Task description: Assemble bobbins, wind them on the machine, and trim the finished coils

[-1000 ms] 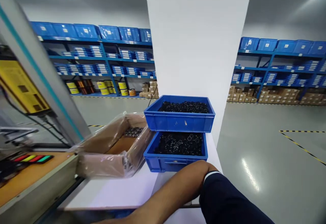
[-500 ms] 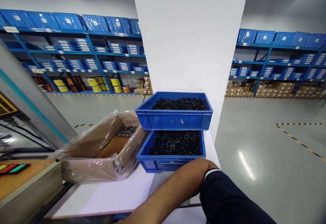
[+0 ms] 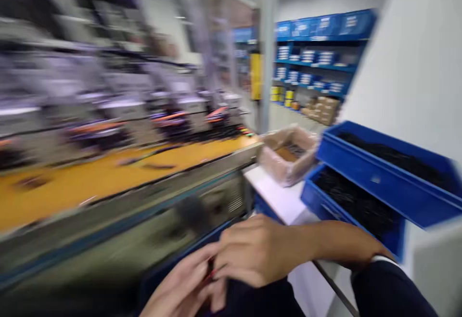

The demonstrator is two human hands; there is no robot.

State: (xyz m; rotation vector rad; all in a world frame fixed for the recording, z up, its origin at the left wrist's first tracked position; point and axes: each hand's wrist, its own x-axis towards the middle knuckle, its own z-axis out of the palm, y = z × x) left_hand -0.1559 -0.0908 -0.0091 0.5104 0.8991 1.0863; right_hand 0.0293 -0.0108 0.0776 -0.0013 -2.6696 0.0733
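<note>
Low in the middle of the view my left hand (image 3: 182,283) and my right hand (image 3: 249,249) meet, fingers bent and pressed together. Between them shows a sliver of something small and dark with a red bit (image 3: 210,273); the fingers cover most of it, and blur hides its kind. Right of my right forearm stands a lower blue bin (image 3: 321,201) with many small black parts (image 3: 346,201). An upper blue bin (image 3: 382,177), also filled with dark parts, rests over it.
A plastic-lined cardboard box (image 3: 276,163) sits on a white table (image 3: 277,201) beyond my hands. To the left runs a long orange-topped workbench (image 3: 108,177) with blurred machines along it. Blue shelving (image 3: 317,64) and a white pillar (image 3: 407,67) stand behind.
The view has swung left, bringing the workbench in and shifting the bins to the right. Both hands now show together; earlier only one bent arm was visible before the bins.
</note>
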